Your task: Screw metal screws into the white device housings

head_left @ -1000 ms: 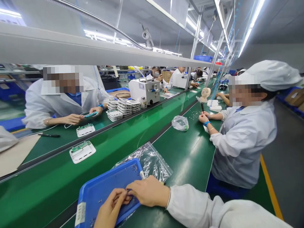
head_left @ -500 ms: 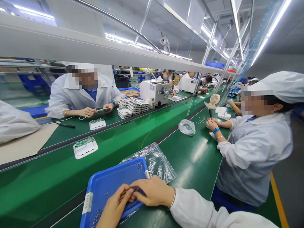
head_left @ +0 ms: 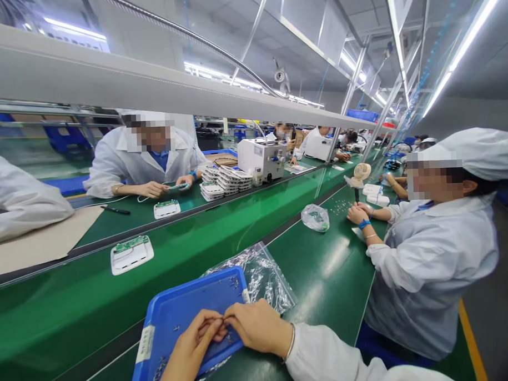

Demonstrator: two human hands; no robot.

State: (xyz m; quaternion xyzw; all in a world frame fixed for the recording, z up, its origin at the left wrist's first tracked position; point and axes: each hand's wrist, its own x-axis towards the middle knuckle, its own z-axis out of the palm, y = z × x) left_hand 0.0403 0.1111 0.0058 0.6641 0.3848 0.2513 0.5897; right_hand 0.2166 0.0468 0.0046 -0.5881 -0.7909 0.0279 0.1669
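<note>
My left hand (head_left: 193, 348) and my right hand (head_left: 256, 326) meet fingertip to fingertip over a blue plastic tray (head_left: 175, 318) at the bottom of the head view. Both hands are pinched together on something tiny that I cannot make out. Small dark parts (head_left: 158, 369) lie scattered in the tray, mostly near its front and far corners. A clear plastic bag (head_left: 261, 273) lies half under the tray's far right corner.
A white device with a green board (head_left: 131, 254) rides the green belt (head_left: 75, 308). A co-worker in white (head_left: 431, 262) sits on my right beside another small bag (head_left: 315, 217). Across the belt another person (head_left: 144, 161) works near stacked white trays (head_left: 224, 181) and a white machine (head_left: 261, 157).
The white device on the belt has drifted left. My fingertips keep working together over the tray, shifting only slightly. The camera has turned a little.
</note>
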